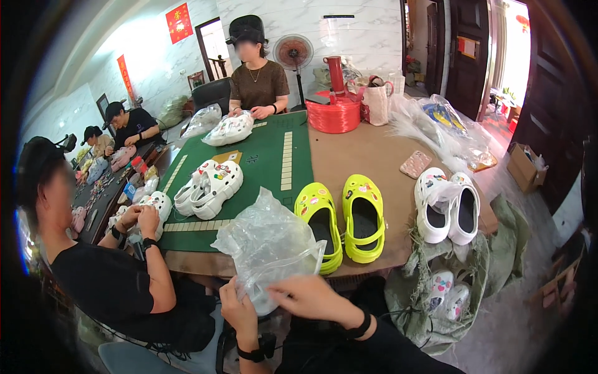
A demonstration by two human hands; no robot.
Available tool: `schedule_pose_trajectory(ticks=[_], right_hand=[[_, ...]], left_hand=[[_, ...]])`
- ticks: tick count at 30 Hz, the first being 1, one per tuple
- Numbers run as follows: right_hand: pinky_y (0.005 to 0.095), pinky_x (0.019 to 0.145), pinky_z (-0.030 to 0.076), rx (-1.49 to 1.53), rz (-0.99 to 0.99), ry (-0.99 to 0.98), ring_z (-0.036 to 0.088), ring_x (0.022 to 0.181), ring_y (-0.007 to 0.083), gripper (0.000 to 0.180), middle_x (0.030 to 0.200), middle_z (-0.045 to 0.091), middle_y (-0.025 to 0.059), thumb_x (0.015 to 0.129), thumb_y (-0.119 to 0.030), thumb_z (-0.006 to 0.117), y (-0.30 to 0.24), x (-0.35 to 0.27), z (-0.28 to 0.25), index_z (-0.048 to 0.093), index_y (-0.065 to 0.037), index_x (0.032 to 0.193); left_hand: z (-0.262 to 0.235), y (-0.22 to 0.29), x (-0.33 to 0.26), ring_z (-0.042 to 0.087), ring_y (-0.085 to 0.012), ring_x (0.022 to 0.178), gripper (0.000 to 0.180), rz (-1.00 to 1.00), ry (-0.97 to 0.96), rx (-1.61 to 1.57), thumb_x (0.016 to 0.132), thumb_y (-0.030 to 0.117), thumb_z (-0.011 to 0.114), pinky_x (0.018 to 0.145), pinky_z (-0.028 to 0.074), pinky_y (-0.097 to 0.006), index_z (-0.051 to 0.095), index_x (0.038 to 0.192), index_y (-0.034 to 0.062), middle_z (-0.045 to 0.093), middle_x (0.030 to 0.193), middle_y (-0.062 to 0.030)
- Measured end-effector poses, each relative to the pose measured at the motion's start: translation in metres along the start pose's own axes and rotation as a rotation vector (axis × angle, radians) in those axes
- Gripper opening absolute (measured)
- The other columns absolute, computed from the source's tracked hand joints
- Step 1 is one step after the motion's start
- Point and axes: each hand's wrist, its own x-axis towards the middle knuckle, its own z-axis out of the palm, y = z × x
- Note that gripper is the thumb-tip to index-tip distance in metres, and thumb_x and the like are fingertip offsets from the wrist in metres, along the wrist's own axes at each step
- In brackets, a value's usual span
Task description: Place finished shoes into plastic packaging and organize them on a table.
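A clear plastic bag [265, 234] stands up at the table's near edge, crumpled and puffed out. My left hand [237, 306] pinches its lower left side between thumb and fingers. Over the bag's lower right part lies my right hand [309, 299], its fingertips smeared by motion, so its grip is unclear. Something pale shows low in the bag, too covered to name. Just right of the bag, a pair of lime-yellow clogs [364, 218] with charms sits on the table, and the bag overlaps the left clog.
White clogs [462, 209] stand at the table's right corner above an open woven sack [430, 333] holding more clogs. Another white pair [210, 190] rests on the green mat [268, 146]. A phone [415, 164] and red twine roll [333, 117] lie farther back. Co-workers sit left and across.
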Motion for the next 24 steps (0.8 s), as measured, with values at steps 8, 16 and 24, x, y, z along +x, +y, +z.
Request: schedule_pose_trajectory(ticks=[8, 16, 24], right_hand=[[0.0400, 0.071, 0.041, -0.887, 0.422, 0.840, 0.057, 0.083, 0.0284, 0.052, 0.083, 0.060, 0.0110, 0.069, -0.044, 0.073, 0.081, 0.014, -0.058, 0.055, -0.002, 0.094], [0.0395, 0.075, 0.043, -0.790, 0.786, 0.682, 0.060, 0.085, 0.0282, 0.065, 0.090, 0.062, 0.0125, 0.064, -0.053, 0.074, 0.100, 0.029, -0.070, 0.051, -0.002, 0.098], [0.0421, 0.068, 0.052, -0.646, 0.831, 0.624, 0.063, 0.085, 0.0330, 0.069, 0.098, 0.061, 0.0148, 0.069, -0.051, 0.067, 0.106, 0.036, -0.073, 0.051, 0.001, 0.112]], left_hand=[[0.002, 0.004, 0.007, 0.058, -0.0362, 0.083, 0.020, -0.055, 0.048, -0.113, 0.083, 0.000, 0.052, 0.073, 0.046, -0.040, 0.060, 0.101, -0.0016, 0.059, 0.091, -0.0176], [-0.009, 0.015, 0.001, 0.057, -0.0376, 0.096, 0.048, 0.111, -0.180, -0.191, 0.079, 0.018, 0.067, 0.078, 0.047, -0.039, 0.051, 0.122, 0.0043, 0.054, 0.113, -0.0180], [-0.013, 0.005, -0.003, 0.055, -0.0395, 0.098, 0.042, 0.199, -0.261, -0.135, 0.085, 0.014, 0.059, 0.075, 0.048, -0.042, 0.051, 0.126, 0.0096, 0.050, 0.119, -0.0175]])
